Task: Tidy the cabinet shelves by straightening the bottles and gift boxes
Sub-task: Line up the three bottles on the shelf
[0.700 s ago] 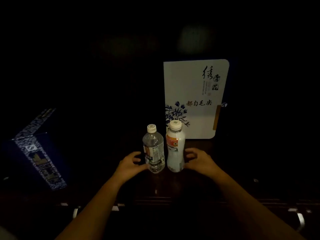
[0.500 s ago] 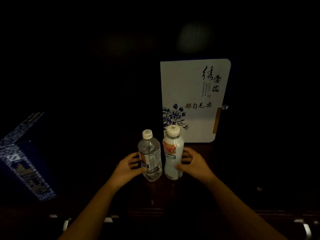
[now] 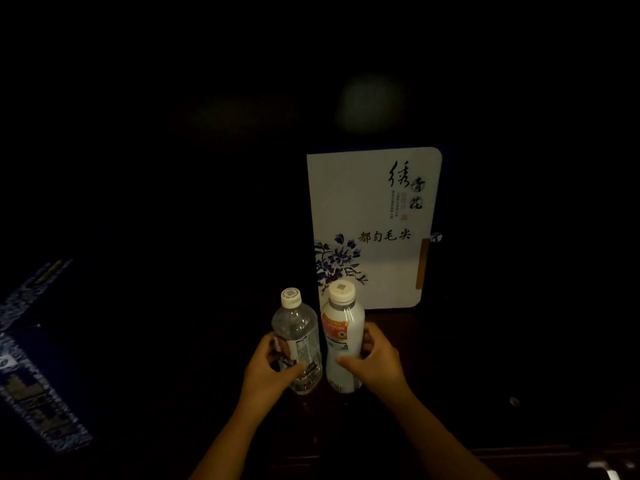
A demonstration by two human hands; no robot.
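Two bottles stand upright side by side on a dark shelf. The clear water bottle (image 3: 296, 336) with a white cap is on the left, and my left hand (image 3: 268, 372) wraps around its lower half. The white bottle (image 3: 342, 336) with an orange label is on the right, gripped low by my right hand (image 3: 375, 358). Behind them a white gift box (image 3: 374, 216) with blue flowers and calligraphy stands upright. A dark blue patterned gift box (image 3: 38, 368) leans tilted at the far left.
The cabinet interior is very dark and its walls are hard to make out. The wooden shelf front edge (image 3: 519, 452) runs along the bottom, with a pale metal fitting (image 3: 606, 471) at the bottom right.
Both hands have closed from beside the bottles onto them. The bottles now stand closer together.
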